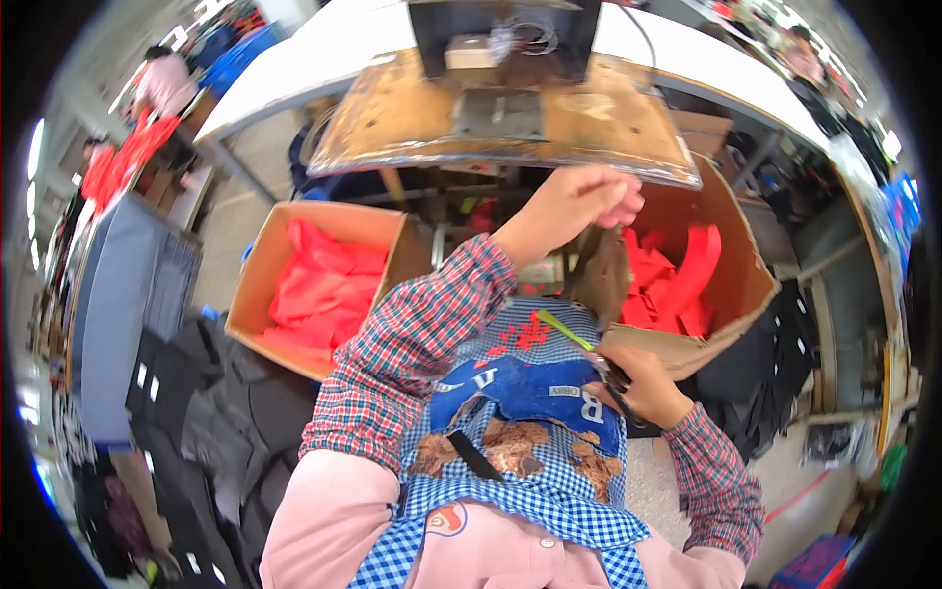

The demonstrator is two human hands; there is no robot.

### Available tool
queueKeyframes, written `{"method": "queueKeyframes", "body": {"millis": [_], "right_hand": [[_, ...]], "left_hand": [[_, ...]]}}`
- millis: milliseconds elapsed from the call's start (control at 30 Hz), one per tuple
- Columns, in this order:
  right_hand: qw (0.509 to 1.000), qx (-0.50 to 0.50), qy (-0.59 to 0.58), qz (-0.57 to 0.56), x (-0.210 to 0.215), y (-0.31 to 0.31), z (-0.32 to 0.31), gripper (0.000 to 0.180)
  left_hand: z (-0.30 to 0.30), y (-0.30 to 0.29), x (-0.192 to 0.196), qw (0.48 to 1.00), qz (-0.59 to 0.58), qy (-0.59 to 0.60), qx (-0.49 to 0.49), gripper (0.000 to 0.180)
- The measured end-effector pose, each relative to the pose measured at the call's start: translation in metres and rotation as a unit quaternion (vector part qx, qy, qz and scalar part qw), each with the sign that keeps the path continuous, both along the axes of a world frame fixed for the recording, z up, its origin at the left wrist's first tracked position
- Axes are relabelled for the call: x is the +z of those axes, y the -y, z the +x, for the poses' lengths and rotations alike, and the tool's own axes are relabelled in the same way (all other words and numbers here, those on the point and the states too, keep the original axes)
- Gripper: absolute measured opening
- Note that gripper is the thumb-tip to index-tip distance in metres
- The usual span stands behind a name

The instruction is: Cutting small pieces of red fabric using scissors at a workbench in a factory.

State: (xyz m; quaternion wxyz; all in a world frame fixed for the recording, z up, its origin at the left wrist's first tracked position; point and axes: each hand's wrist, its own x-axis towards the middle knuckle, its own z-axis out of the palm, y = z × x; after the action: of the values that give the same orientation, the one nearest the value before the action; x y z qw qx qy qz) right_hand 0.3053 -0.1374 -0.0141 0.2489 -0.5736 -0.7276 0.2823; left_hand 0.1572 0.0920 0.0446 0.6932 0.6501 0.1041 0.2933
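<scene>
My left hand [586, 201] reaches across to the near rim of the wooden board, its fingers curled together; whatever they may hold is hidden. Below it, red fabric pieces [655, 285] fill the cardboard box on the right, and one strip stands up, blurred. Lower down, my right hand [645, 385] is closed around dark-handled scissors [616, 381], partly covered by the fingers. From the scissors a yellow-green strip [564, 329] points toward my lap. Small red scraps [525, 334] lie on my blue checked apron [510, 383].
Ahead stands a plastic-wrapped wooden board [392, 113] on a white table [304, 54]. A cardboard box [260, 270] holding red fabric is at the left; the right box's wall [741, 265] rises beside my hands. Dark cloth [235, 422] lies at the left. Other people work farther back.
</scene>
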Motion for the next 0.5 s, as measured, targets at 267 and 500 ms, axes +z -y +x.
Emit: {"method": "queueKeyframes", "body": {"millis": [267,500], "right_hand": [[0.998,-0.046,-0.028,0.012,-0.028,0.007,-0.017,0.049],[0.997,-0.065,0.015,0.027,-0.031,-0.012,-0.051,0.057]], "left_hand": [[-0.26,-0.046,-0.104,0.912,0.0,-0.269,0.31,0.025],[-0.4,-0.105,-0.253,0.681,-0.017,-0.678,0.276,0.047]]}}
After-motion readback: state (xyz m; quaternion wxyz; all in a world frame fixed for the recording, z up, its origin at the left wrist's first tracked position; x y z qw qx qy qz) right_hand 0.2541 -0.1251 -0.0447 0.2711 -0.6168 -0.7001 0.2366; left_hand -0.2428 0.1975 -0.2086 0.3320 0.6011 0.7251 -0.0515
